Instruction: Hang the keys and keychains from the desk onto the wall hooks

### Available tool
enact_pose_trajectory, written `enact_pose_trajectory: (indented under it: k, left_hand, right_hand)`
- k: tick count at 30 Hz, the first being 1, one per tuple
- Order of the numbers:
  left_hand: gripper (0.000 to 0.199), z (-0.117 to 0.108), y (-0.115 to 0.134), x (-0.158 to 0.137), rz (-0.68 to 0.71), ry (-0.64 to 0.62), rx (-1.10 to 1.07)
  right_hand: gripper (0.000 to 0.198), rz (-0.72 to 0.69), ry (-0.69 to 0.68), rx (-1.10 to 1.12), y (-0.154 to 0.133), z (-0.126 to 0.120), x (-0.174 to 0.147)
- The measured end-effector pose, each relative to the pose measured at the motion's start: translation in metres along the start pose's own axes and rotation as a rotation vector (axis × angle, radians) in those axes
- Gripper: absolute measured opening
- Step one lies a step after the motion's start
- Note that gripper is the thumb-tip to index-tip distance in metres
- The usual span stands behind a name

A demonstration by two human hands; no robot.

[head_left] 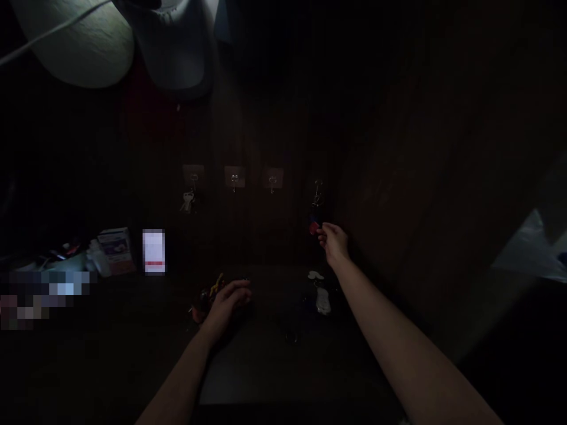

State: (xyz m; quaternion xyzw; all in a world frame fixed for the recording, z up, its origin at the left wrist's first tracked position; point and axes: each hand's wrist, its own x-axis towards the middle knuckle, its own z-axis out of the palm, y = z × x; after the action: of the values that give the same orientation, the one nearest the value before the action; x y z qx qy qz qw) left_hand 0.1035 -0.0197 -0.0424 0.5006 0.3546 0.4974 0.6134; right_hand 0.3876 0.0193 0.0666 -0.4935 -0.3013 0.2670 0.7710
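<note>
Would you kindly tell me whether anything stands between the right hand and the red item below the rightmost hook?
Nothing visible does: the right hand has its fingers right at the red item, below the rightmost hook.

A dark, flat tabletop carries the things, and the light on it is very weak. At its left stand a printed box and, just beside it, a pale bottle. Nearer to the middle lies a small bundle with yellow and reddish parts, partly covered. Further right there are a flat white piece and, near it, a pale oblong piece. A thin ring lies closer to the front edge; its details are too dark to tell.
</note>
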Motion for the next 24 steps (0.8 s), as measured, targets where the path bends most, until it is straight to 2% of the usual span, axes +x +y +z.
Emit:
enact_pose_trajectory:
  k: [4, 12, 18, 24]
  left_hand:
    - [0.031, 0.000, 0.002, -0.001, 0.057, 0.033, 0.042]
    - [0.030, -0.001, 0.009, -0.003, 0.226, 0.224, 0.206]
    - [0.031, -0.009, 0.005, 0.003, 0.268, 0.406, 0.279]
    - [0.030, -0.014, 0.001, 0.007, 0.299, 0.425, 0.293]
  right_hand:
    - [0.013, 0.021, -0.028, -0.042, 0.022, -0.007, -0.022]
    - [0.014, 0.072, -0.165, -0.202, 0.060, -0.001, -0.064]
    - [0.015, 0.063, -0.394, -0.410, 0.082, 0.018, -0.088]
    - [0.018, -0.092, -0.687, -0.628, 0.093, 0.045, -0.111]
